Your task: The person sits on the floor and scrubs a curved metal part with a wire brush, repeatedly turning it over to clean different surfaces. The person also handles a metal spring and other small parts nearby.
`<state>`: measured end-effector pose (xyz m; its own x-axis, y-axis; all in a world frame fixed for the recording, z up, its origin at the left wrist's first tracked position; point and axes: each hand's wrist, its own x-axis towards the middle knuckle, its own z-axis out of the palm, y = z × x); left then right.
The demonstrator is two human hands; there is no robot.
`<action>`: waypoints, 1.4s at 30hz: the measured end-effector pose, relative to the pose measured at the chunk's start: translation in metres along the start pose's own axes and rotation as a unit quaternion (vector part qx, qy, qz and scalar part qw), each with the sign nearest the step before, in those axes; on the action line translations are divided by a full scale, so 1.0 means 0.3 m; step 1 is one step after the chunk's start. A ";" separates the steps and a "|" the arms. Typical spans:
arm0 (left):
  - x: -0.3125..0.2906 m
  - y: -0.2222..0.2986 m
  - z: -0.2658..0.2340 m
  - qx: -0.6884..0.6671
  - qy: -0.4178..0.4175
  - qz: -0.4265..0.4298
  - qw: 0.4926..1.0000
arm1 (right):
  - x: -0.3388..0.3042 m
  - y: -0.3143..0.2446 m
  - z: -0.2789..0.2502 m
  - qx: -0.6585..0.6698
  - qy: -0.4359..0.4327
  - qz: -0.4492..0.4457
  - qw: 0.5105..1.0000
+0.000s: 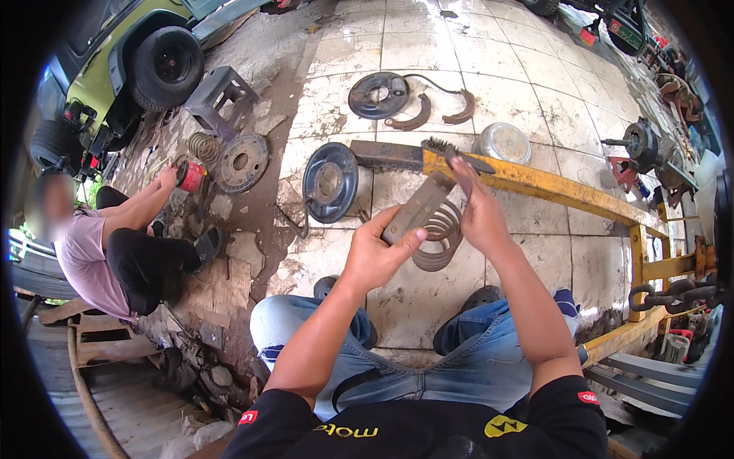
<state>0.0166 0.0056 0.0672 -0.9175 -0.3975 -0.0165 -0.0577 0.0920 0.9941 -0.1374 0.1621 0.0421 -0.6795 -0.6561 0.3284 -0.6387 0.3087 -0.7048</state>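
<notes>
My left hand [381, 249] is closed around a worn brake shoe [419, 205], its thumb lying along the lower end and its wide face turned up. A wire brush [439, 145] is gripped in my right hand [482, 210], its dark bristles upward at the far end of the shoe. Below the shoe, a rusty coil spring [439, 243] rests between my hands. Left of them a black brake backing plate [330, 183] leans by the end of a yellow metal frame [550, 188]. My right fingers partly hide the brush handle.
Farther off lie another backing plate [378, 96], two curved brake shoes [413, 115] and a round metal drum [505, 143]. At left a seated person [99, 260] holds a red can [189, 176], near a grey stool [222, 101] and a green vehicle [99, 69]. A chain [673, 294] hangs at right.
</notes>
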 end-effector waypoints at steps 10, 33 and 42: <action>-0.026 0.036 -0.048 0.454 -0.071 0.169 0.872 | -0.076 -0.036 0.015 -0.108 -0.099 -0.155 0.977; -0.009 0.052 -0.050 0.490 -0.078 0.267 0.826 | -0.049 0.021 -0.015 -0.140 -0.087 -0.150 0.975; -0.029 0.036 -0.043 0.450 -0.125 0.265 0.843 | -0.013 0.040 -0.046 -0.099 -0.053 0.011 0.994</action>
<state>0.0289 -0.0017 0.0794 -0.9562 0.1118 0.2705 0.2141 0.8973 0.3861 -0.1473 0.1779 0.0411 -0.6583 -0.7139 0.2387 -0.6903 0.4461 -0.5697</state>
